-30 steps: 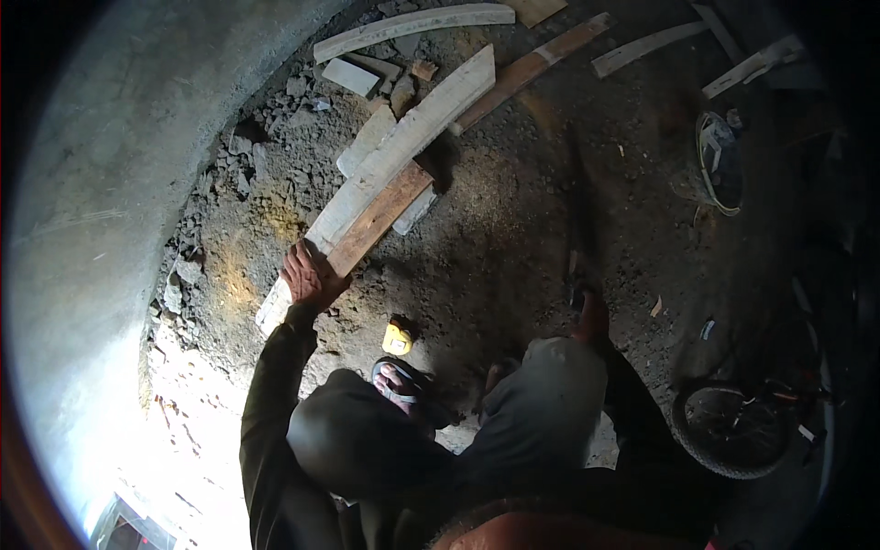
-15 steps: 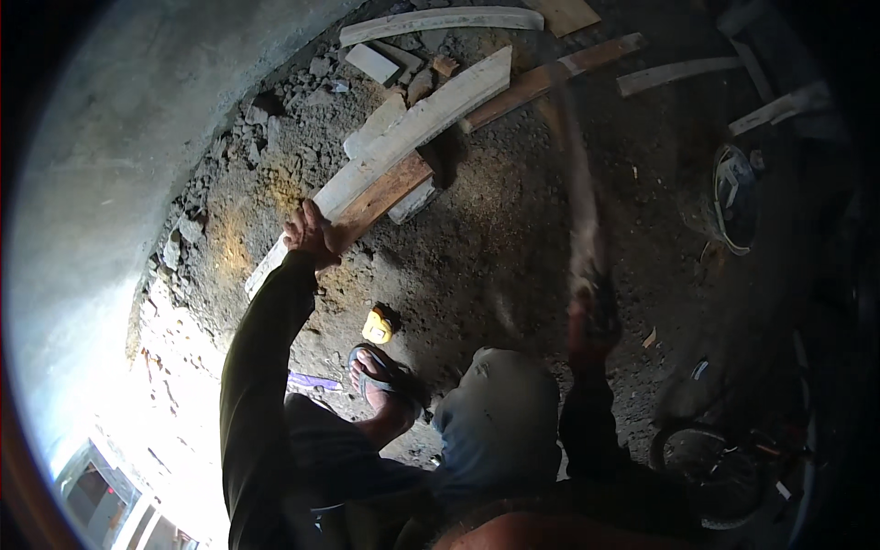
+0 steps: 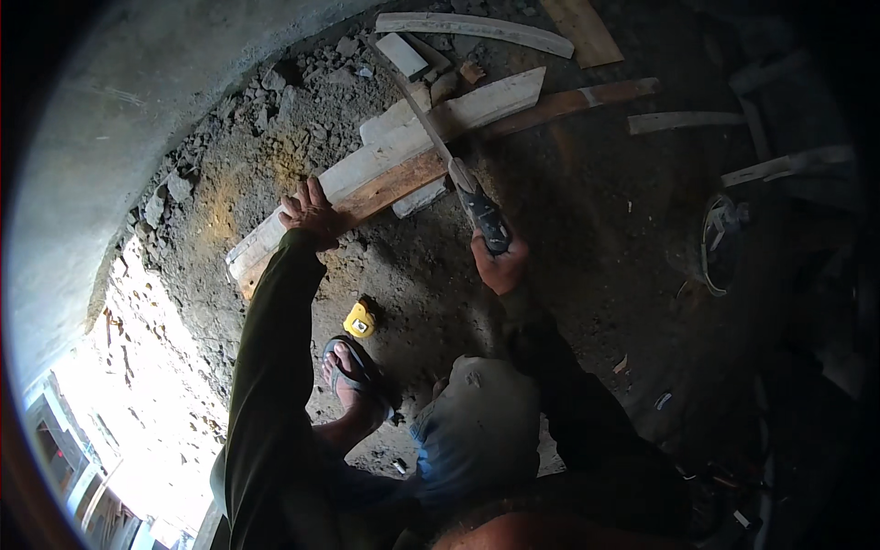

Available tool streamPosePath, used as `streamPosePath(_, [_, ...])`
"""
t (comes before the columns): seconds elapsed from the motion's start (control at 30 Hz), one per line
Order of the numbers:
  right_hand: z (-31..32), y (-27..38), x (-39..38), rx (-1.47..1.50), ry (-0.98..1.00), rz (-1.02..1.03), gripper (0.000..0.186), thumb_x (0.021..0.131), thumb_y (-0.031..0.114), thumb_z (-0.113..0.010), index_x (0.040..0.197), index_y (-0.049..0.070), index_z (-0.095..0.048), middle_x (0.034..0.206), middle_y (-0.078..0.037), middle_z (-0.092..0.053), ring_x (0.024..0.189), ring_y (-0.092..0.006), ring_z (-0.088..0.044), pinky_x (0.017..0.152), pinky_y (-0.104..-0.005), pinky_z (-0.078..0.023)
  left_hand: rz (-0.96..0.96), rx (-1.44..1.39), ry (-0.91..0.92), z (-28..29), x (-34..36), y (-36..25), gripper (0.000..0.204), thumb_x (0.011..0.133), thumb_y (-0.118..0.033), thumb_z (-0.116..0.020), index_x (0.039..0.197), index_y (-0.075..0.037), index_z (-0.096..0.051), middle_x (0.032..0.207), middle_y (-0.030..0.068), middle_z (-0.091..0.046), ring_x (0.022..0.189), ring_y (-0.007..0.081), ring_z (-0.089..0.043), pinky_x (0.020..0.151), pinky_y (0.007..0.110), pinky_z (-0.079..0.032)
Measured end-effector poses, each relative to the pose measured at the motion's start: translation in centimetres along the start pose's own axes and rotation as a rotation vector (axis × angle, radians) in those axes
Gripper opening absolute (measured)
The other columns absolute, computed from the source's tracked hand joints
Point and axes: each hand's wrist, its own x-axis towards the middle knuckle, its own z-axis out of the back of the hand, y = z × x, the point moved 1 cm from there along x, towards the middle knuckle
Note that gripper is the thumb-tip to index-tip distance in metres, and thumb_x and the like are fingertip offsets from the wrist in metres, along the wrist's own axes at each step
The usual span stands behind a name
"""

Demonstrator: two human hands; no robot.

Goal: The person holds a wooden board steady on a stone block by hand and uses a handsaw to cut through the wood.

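Note:
A long pale plank (image 3: 495,96) lies slantwise on the ground, with a brown board (image 3: 399,181) along its near side. My left hand (image 3: 312,215) presses down on both near their left end, its fingers stretched over the wood. In my right hand (image 3: 501,268) is the dark handle of a handsaw (image 3: 484,218). The narrow saw blade runs away from me to the upper left and crosses the pale plank right of my left hand. Pale wood offcuts (image 3: 422,198) stick out from under the boards.
A yellow tape measure (image 3: 359,319) sits on the dirt beside my sandalled foot (image 3: 346,367). More planks (image 3: 477,27) lie at the far side and right. Rubble (image 3: 275,78) lines the concrete wall (image 3: 137,119) on the left. A round bucket-like container (image 3: 710,243) stands at the right.
My right hand has swung the saw leftward from the right side, and its blade now crosses the pale plank. The brown board now reaches further left beneath my left hand.

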Motion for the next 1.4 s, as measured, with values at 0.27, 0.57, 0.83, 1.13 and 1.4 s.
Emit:
streamPosePath(0.27, [-0.7,-0.6,0.4,0.000,-0.062,0.079,0.031,0.077,0.009,-0.065,0.103,-0.006,-0.060,0.085,-0.008,-0.065,0.077,-0.0109,-0.060,0.067,-0.0278,-0.049,0.010,-0.093,-0.045,-0.2,0.2,0.0,0.132,0.056,-0.050,-0.082,0.144,-0.007,0.007,0.150,0.0213,-0.005,0.134,0.0534,-0.003,0.103,0.066,-0.013])
streamPosePath(0.57, [-0.5,-0.4,0.5,-0.006,-0.067,0.072,0.034,0.076,0.009,-0.065,0.106,-0.006,-0.060,0.087,-0.008,-0.065,0.078,-0.0111,-0.060,0.068,-0.0284,-0.049,0.033,-0.079,-0.055,-0.3,0.4,0.0,0.118,0.066,-0.056,-0.072,0.145,-0.008,0.001,0.150,0.0170,-0.008,0.135,0.0507,-0.002,0.103,0.066,-0.012])
streamPosePath(0.83, [-0.7,0.3,0.3,-0.058,-0.046,0.062,0.038,0.076,0.010,-0.065,0.109,-0.007,-0.058,0.089,-0.012,-0.065,0.082,-0.0139,-0.062,0.071,-0.0296,-0.049,0.047,-0.117,-0.063,0.0,0.0,0.0,0.115,0.065,-0.056,-0.071,0.146,-0.012,-0.002,0.151,0.0143,-0.009,0.136,0.0495,-0.001,0.104,0.065,-0.011])
streamPosePath(1.13, [-0.4,0.3,0.1,-0.103,-0.017,0.031,0.035,0.077,0.010,-0.064,0.108,-0.007,-0.059,0.090,-0.012,-0.065,0.083,-0.0143,-0.062,0.071,-0.0303,-0.049,0.066,-0.115,-0.015,0.6,0.0,-0.3,0.117,0.068,-0.053,-0.072,0.146,-0.012,0.005,0.153,0.0156,-0.002,0.137,0.0481,0.001,0.106,0.063,-0.010])
streamPosePath(1.4, [-0.3,1.3,0.3,-0.114,-0.012,0.052,0.036,0.077,0.011,-0.064,0.108,-0.006,-0.059,0.093,-0.012,-0.066,0.085,-0.0153,-0.062,0.074,-0.0300,-0.049,0.057,-0.093,0.018,0.6,-0.3,-0.1,0.115,0.069,-0.055,-0.069,0.146,-0.011,0.003,0.153,0.0149,-0.003,0.137,0.0487,0.001,0.106,0.064,-0.009])
